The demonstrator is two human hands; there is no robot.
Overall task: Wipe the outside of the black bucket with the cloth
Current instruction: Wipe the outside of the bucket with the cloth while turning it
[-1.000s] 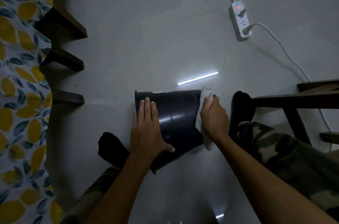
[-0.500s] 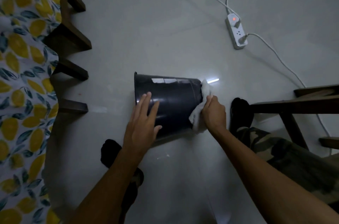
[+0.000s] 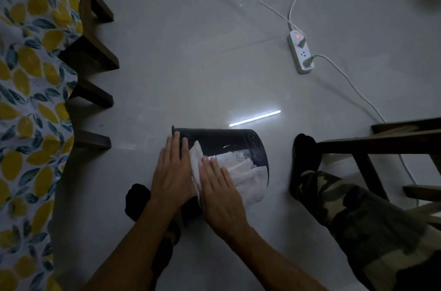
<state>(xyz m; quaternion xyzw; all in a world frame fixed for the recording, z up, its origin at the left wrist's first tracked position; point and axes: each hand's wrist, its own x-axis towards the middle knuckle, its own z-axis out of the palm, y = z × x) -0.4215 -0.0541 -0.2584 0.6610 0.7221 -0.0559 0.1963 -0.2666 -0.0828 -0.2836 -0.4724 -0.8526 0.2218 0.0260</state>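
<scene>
Wiping | black bucket (image 3: 229, 141) lies on its side on the floor (image 3: 191, 64) between the person's feet | right hand (image 3: 220, 191) flat, fingers spread, presses white cloth (image 3: 241, 167) onto wall | left hand (image 3: 173, 172) flat, steadying — looks light, rigid, prone to roll; brace near the rim.

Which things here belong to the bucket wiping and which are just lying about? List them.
In the job: black bucket on its side, white cloth, left hand bracing the bucket, right hand flat on the cloth.

Lying about: power strip, its white cables, wooden chair, lemon-print fabric.
</scene>
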